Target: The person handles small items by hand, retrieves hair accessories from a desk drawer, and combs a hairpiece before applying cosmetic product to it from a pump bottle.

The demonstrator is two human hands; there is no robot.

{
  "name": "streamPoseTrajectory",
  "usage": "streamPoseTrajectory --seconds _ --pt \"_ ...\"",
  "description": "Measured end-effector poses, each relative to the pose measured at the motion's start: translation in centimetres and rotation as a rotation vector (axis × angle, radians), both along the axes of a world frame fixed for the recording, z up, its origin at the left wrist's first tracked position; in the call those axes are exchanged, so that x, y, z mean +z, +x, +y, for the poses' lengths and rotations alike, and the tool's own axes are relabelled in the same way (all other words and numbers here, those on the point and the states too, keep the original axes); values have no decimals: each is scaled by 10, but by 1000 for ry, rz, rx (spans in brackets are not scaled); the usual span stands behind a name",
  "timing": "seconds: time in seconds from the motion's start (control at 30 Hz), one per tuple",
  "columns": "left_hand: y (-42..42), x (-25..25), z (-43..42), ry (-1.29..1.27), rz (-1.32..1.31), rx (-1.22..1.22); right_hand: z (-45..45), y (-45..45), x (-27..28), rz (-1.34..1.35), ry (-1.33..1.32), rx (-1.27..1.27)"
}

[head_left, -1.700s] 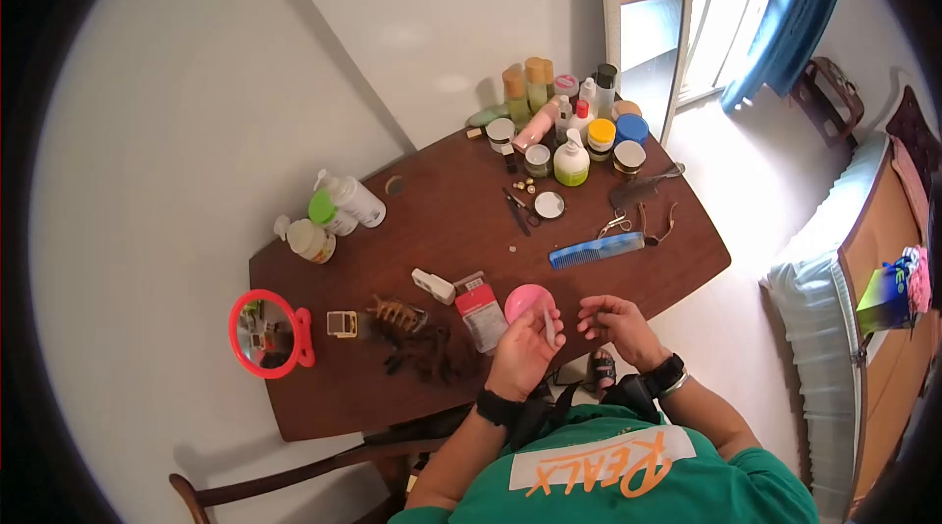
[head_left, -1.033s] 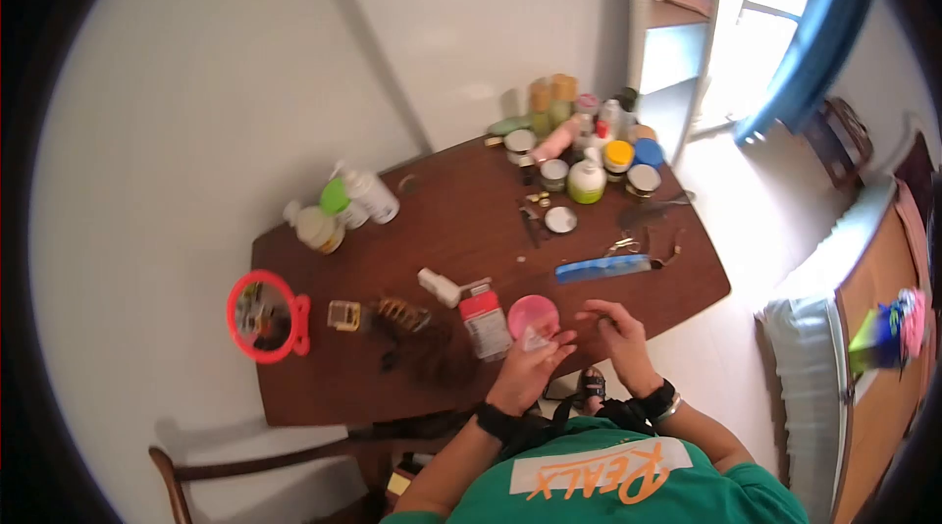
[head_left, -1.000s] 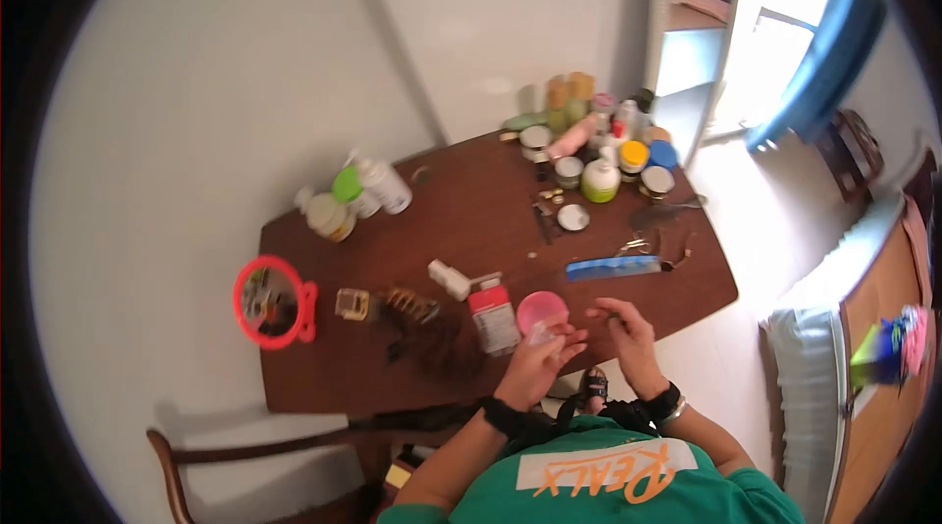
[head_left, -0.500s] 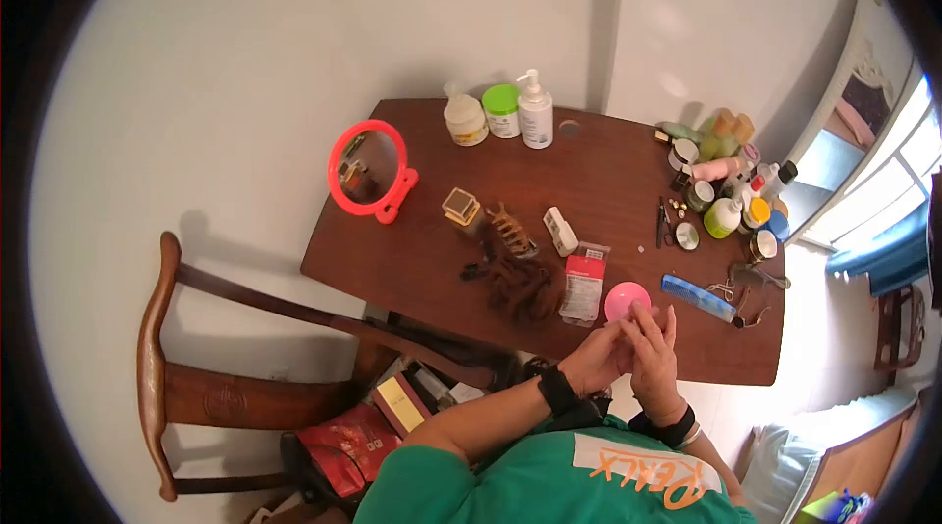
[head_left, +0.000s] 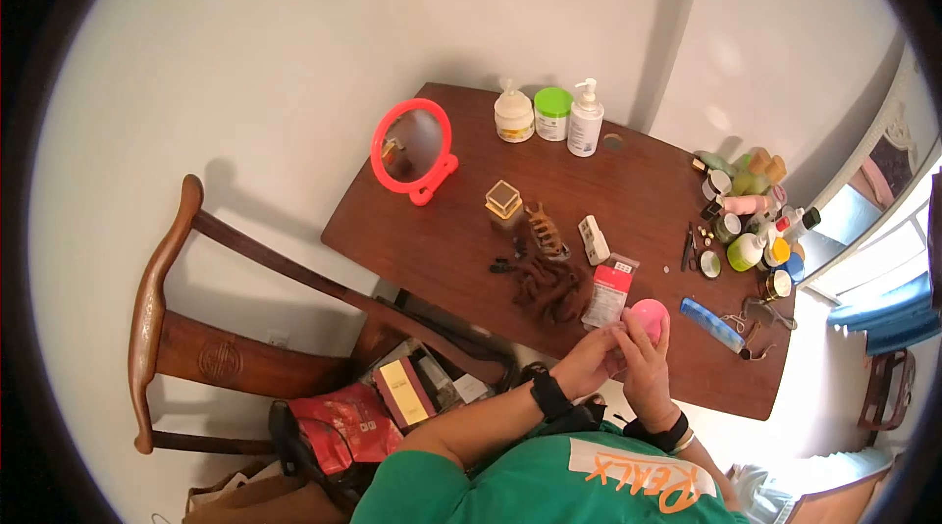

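Note:
My left hand (head_left: 587,363) and my right hand (head_left: 643,367) meet at the near side of a small pink bowl (head_left: 650,314). The left fingers are closed, their tips against those of the right. Some right fingers stretch up over the bowl's near edge, while the rest close in toward the left fingertips. Anything held between them is hidden. Just left of the bowl lies a red and white packet (head_left: 610,293). Brown hair (head_left: 551,288) is heaped beside it, under a brown claw clip (head_left: 547,233).
A red-framed mirror (head_left: 413,148) stands at the table's far left. Behind are a pump bottle (head_left: 585,122) and a green-lidded tub (head_left: 552,115). A blue comb (head_left: 713,325) lies right of the bowl; several cosmetic bottles (head_left: 746,251) crowd the right edge. A wooden chair (head_left: 231,357) stands left.
The view has turned and shifted, so the table sits tilted and farther right. My hands stay together by the pink bowl, fingers slightly shifted.

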State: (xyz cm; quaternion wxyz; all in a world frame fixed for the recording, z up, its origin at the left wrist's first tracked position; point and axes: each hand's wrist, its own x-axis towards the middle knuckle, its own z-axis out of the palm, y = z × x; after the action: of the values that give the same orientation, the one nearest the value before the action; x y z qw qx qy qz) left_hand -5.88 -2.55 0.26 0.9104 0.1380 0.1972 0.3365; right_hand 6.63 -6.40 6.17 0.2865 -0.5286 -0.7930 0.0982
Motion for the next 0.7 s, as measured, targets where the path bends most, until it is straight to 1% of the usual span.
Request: streamPoseTrajectory --seconds 0.1,0.13,0.2,0.23,0.33,0.37,0.47,0.5,0.6,0.63,0.7 --pt "-10 9 -1 -61 -103 4 2 -4 -10 -37 -26 7" --pt "-13 8 -1 -37 -101 8 1 -4 -10 -42 -41 -7" --pt "-14 4 -3 11 -103 -14 -1 -6 -3 -136 11 -24" --pt "-14 15 -2 -56 -81 -20 1 -7 2 -185 36 -38" --pt "-20 6 1 29 14 -138 2 -4 4 -156 6 -70" --pt "-22 3 2 13 52 -131 2 -2 2 -181 0 -66" --pt "-23 16 4 91 105 -164 2 3 -1 -62 -60 -52" --pt "-22 11 4 50 142 -145 2 4 -6 -30 -70 -63" --pt "-14 13 3 47 177 -157 -2 13 -1 238 -179 -36" --pt "-9 22 3 33 188 -141 -2 15 4 313 -216 -79" --pt "-4 24 5 16 69 -129 -8 24 1 505 -158 -180"
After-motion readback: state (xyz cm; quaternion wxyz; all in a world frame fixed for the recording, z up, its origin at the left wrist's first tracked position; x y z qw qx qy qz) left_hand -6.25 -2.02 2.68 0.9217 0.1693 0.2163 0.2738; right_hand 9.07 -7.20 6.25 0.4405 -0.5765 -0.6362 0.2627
